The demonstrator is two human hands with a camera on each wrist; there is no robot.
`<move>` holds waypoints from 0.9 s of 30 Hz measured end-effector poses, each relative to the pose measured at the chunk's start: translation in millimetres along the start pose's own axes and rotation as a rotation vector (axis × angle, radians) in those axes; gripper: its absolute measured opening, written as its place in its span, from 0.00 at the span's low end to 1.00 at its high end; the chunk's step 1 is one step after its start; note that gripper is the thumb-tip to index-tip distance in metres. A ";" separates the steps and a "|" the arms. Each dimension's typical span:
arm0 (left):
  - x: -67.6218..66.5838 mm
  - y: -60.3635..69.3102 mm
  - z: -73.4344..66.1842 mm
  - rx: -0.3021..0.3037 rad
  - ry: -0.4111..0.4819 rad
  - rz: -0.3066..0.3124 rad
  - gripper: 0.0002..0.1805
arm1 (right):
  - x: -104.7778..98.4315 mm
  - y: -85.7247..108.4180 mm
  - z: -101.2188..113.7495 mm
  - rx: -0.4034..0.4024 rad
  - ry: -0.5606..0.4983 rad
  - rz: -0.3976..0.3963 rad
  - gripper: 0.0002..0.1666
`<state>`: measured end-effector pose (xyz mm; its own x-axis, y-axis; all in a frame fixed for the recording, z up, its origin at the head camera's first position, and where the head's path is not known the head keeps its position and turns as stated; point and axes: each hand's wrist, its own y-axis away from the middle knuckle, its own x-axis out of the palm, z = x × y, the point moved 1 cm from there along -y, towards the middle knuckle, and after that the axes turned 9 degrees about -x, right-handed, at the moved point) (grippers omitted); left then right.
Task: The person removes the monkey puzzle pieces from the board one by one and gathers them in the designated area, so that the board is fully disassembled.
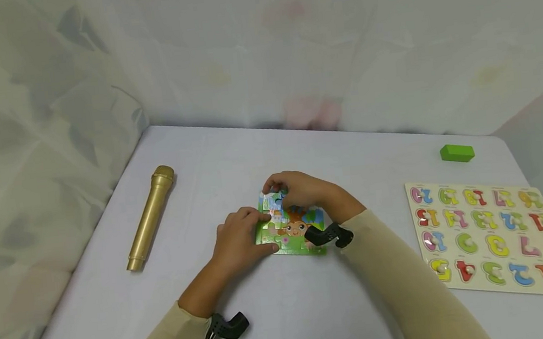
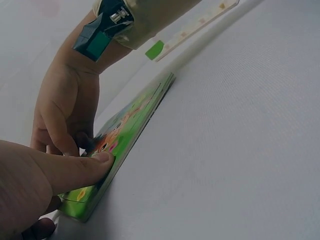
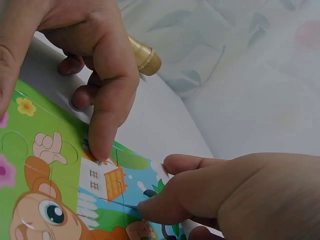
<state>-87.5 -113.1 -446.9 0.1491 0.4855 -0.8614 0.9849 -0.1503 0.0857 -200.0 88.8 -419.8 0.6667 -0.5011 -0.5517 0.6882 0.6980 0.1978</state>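
Observation:
A jigsaw puzzle [image 1: 291, 247] with a monkey on green grass lies flat on the white table under both hands. My left hand [image 1: 240, 240] rests at its left side. The left thumb [image 2: 95, 167] presses on the lower part, and the left index finger [image 3: 106, 135] touches the surface beside the pictured house. Reaching over the far edge, my right hand [image 1: 305, 189] pinches a sky-blue puzzle piece [image 3: 145, 176] at the upper left between thumb and index finger. A dark gap shows along that piece near the thumb. The right hand partly hides the puzzle's top in the head view.
A gold microphone [image 1: 151, 219] lies at the left of the table. On the right is a number peg board [image 1: 496, 238] with colourful numerals. A green block [image 1: 457, 152] sits beyond the board near the back edge. Patterned cloth [image 1: 241, 58] hangs behind the table.

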 end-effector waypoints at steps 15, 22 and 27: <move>-3.0 -1.1 -3.3 0.000 -0.010 0.009 0.36 | 3.8 -0.1 6.0 -0.003 0.097 -0.042 0.26; -3.3 -1.1 -4.1 -0.001 -0.028 0.008 0.36 | 4.7 -1.1 5.5 -0.004 0.104 -0.048 0.27; -4.0 -0.3 -6.4 -0.007 -0.038 0.017 0.37 | 6.3 -1.3 3.2 -0.005 0.092 -0.059 0.25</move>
<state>-87.8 -109.4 -440.3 0.1621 0.4501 -0.8781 0.9829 -0.1521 0.1035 -195.7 83.1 -420.9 0.5961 -0.4924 -0.6342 0.7238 0.6714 0.1591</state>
